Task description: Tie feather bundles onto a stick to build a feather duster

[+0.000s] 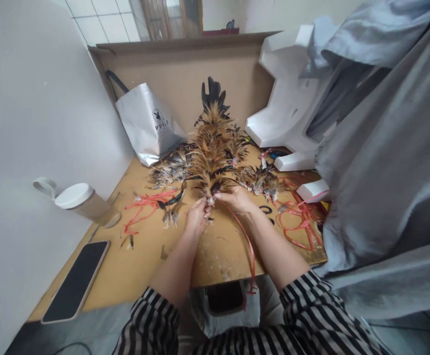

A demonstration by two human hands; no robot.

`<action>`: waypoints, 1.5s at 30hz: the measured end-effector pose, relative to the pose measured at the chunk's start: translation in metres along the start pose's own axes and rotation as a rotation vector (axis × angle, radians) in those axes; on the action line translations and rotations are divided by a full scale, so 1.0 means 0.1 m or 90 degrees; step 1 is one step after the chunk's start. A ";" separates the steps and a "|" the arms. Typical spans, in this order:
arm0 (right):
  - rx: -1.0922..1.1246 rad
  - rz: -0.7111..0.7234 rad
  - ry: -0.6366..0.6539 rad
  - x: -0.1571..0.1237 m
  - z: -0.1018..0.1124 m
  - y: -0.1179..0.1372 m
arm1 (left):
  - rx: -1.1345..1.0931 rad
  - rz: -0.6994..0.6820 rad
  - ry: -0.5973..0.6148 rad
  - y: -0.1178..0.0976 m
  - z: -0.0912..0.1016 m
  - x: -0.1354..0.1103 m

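A long bundle of brown and black feathers [210, 143] points away from me, dark at its far tip. My left hand [197, 215] is closed round its near end, where the quills gather. My right hand [237, 200] pinches at the same end from the right, thumb and finger pressed together at the feathers. A red plastic strip [247, 236] runs from between the hands down over the table's front edge. Whether the right fingers grip feathers or strip is too small to tell. Loose feather piles lie left [172, 165] and right [261, 180] of the bundle.
A silver bag [146, 123] leans against the cardboard back panel. On the left are a lidded cup [87, 204] and a phone [77, 281]. Red strips [300, 219] tangle at right, below a white foam piece [283, 98] and grey cloth [388, 162].
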State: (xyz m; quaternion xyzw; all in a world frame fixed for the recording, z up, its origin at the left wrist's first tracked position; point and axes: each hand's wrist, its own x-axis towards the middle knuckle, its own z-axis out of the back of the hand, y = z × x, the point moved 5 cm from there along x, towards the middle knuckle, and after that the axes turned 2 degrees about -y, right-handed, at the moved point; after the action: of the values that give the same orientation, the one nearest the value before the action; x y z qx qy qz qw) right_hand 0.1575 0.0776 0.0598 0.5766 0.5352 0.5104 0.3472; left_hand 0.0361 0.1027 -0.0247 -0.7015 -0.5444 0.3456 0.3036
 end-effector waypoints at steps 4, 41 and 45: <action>-0.039 -0.033 -0.005 0.06 -0.04 -0.29 | 0.007 -0.001 -0.011 0.00 -0.02 -0.02; -0.184 -0.058 -0.186 0.08 0.10 -0.64 | 0.266 -0.218 -0.011 -0.10 -0.02 -0.04; -0.339 0.035 -0.119 0.05 0.04 -0.58 | 0.273 -0.253 -0.040 -0.16 0.01 -0.02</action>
State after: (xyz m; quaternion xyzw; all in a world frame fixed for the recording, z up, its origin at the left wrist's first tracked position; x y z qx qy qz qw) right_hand 0.1453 0.0935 0.0054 0.5242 0.3321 0.5868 0.5202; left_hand 0.0261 0.1043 -0.0119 -0.4897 -0.5947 0.4081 0.4898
